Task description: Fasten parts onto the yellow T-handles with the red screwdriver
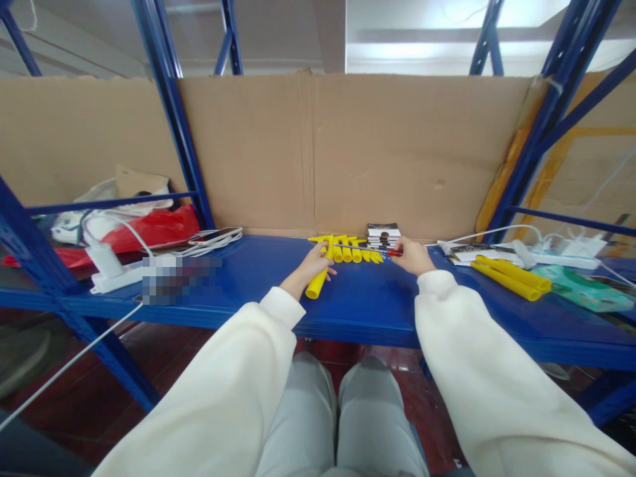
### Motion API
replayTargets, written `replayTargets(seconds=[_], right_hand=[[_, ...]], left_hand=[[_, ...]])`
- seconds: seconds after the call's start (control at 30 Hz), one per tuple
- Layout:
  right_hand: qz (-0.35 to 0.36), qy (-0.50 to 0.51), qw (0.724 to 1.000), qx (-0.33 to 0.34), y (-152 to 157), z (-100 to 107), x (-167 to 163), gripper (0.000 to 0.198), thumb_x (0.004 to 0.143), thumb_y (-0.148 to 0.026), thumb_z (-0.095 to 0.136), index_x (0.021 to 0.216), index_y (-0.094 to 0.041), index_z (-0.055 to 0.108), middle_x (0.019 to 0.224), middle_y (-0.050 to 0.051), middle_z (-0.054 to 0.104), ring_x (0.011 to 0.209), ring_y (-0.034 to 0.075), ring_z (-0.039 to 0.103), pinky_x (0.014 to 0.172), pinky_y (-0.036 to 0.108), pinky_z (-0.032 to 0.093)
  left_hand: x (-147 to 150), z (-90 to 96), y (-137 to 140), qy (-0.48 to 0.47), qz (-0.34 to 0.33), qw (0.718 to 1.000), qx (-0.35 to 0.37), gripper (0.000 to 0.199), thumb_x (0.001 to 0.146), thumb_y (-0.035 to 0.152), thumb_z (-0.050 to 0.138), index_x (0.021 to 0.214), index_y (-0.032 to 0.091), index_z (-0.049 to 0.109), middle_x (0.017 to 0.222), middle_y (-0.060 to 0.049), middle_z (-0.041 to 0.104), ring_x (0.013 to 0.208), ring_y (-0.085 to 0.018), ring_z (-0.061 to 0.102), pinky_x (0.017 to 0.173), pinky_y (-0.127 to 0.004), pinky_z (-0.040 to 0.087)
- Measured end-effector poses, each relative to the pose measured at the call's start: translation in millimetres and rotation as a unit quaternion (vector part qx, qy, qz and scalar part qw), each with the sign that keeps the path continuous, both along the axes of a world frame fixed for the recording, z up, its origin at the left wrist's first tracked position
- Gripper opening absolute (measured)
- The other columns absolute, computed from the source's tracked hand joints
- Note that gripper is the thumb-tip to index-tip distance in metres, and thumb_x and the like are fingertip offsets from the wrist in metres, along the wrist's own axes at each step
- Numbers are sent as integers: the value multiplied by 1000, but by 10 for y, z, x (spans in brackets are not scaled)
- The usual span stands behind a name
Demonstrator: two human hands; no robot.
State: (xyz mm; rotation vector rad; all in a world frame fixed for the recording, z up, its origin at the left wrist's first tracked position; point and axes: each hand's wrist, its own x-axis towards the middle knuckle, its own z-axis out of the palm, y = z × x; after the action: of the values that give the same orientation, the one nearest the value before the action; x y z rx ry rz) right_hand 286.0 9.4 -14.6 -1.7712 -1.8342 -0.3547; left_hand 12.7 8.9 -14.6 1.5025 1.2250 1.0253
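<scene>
In the head view my left hand (314,262) is closed round a yellow tube (318,283), which stands tilted over the blue shelf with its open end toward me. My right hand (413,256) grips the red handle of a screwdriver (396,252). Its thin metal shaft points left and reaches the upper part of the tube; whether the tip sits in a screw I cannot tell. Just behind, several yellow tube pieces (356,253) lie in a row on the shelf. A stack of small black-and-white boxes (383,234) stands beyond my right hand.
Two long yellow tubes (514,277) lie at the right beside a green packet (583,288). White power strips (124,273) with cables are at both sides. A cardboard panel (377,152) closes the back of the blue shelf (263,278). A red bag (149,232) lies at the left.
</scene>
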Motion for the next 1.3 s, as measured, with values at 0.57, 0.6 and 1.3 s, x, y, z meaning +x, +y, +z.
replayTargets(seconds=[0.57, 0.6, 1.3], right_hand=[[-3, -85, 996, -23, -67, 36, -98, 15, 81, -30, 53, 85, -21, 64, 94, 10, 77, 91, 29, 67, 83, 38, 34], [-6, -92, 996, -21, -74, 41, -110, 15, 80, -29, 54, 87, -21, 64, 94, 11, 77, 91, 29, 67, 82, 38, 35], [-26, -113, 991, -62, -215, 134, -167, 15, 83, -25, 56, 94, -20, 65, 94, 13, 77, 89, 28, 70, 74, 33, 37]], left_hand=[[-17, -30, 13, -6, 12, 1000, 3, 76, 85, 8, 65, 155, 23, 37, 142, -20, 56, 57, -8, 69, 41, -16, 50], [-16, -30, 13, -7, 13, 1000, 3, 76, 85, 8, 64, 155, 23, 36, 142, -20, 56, 57, -8, 69, 41, -16, 50], [-8, -22, -7, 3, 12, 1000, 2, 76, 85, 6, 62, 154, 24, 38, 142, -19, 56, 59, -8, 69, 42, -15, 49]])
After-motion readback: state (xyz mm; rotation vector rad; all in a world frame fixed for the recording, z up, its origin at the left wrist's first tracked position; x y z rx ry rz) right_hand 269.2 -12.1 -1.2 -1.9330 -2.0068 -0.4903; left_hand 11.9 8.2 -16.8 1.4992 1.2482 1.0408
